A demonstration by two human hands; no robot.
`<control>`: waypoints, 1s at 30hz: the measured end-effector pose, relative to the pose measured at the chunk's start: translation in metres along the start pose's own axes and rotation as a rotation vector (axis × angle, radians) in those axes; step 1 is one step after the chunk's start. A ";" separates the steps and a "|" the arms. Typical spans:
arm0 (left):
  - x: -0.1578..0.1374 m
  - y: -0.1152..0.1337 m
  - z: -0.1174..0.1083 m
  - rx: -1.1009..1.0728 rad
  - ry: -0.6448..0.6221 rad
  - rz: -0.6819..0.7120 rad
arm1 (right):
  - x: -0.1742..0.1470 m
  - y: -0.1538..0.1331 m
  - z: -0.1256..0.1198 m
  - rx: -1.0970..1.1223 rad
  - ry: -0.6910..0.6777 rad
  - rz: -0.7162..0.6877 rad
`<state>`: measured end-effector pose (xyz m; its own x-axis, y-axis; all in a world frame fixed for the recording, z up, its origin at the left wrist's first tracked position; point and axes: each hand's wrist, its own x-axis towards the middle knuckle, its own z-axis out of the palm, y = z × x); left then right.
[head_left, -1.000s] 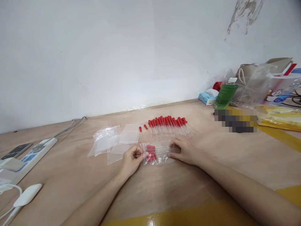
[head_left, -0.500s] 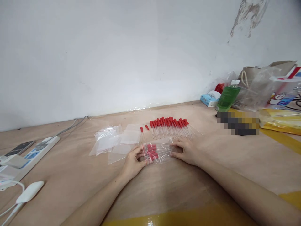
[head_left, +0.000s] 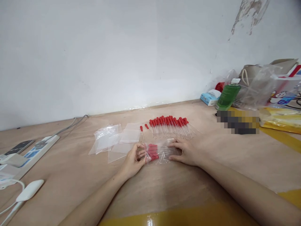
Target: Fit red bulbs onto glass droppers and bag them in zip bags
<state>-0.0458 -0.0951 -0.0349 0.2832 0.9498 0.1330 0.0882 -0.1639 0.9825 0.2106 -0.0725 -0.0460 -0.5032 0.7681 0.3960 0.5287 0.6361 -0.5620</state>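
Note:
A clear zip bag [head_left: 164, 159] lies flat on the table in front of me, with several red-bulbed droppers [head_left: 153, 151] inside, bulbs toward the left. My left hand [head_left: 134, 159] grips the red-lined mouth end of the bag, fingers curled at its edge and thumb low. At the opposite end my right hand [head_left: 185, 152] holds the bag between thumb and fingers. Just beyond the bag, a row of loose droppers [head_left: 168, 122] lies with bulbs pointing away. Two more droppers [head_left: 141, 128] lie slightly apart at the row's left.
Flat clear bags [head_left: 107, 139] are spread left of the droppers. A power strip [head_left: 33, 155] and a phone [head_left: 20, 147] lie far left, near a white cable plug [head_left: 30, 190]. At right stand a green bottle [head_left: 228, 95] and a tissue pack [head_left: 210, 98], before the wall.
My left fingers have pressed further against the bag's mouth, and the red bulbs sit a little more evenly together. My right hand has shifted slightly left along the bag.

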 end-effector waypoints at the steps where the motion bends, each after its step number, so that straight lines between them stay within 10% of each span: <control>1: 0.001 -0.002 -0.001 0.026 0.039 0.009 | 0.000 0.000 0.001 -0.005 -0.001 -0.010; 9: 0.002 -0.014 -0.009 0.476 0.178 0.075 | -0.001 -0.002 0.004 -0.039 0.044 -0.013; 16: -0.001 -0.006 -0.005 0.410 0.021 0.013 | -0.001 -0.004 0.004 -0.018 0.034 -0.011; 30: 0.008 -0.006 -0.012 0.333 0.190 0.062 | -0.001 -0.002 0.005 -0.019 0.044 -0.081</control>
<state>-0.0554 -0.0829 -0.0386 0.1188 0.9627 0.2431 0.3907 -0.2704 0.8799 0.2063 -0.0743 -0.0492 -0.5144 0.7163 0.4715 0.5006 0.6972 -0.5131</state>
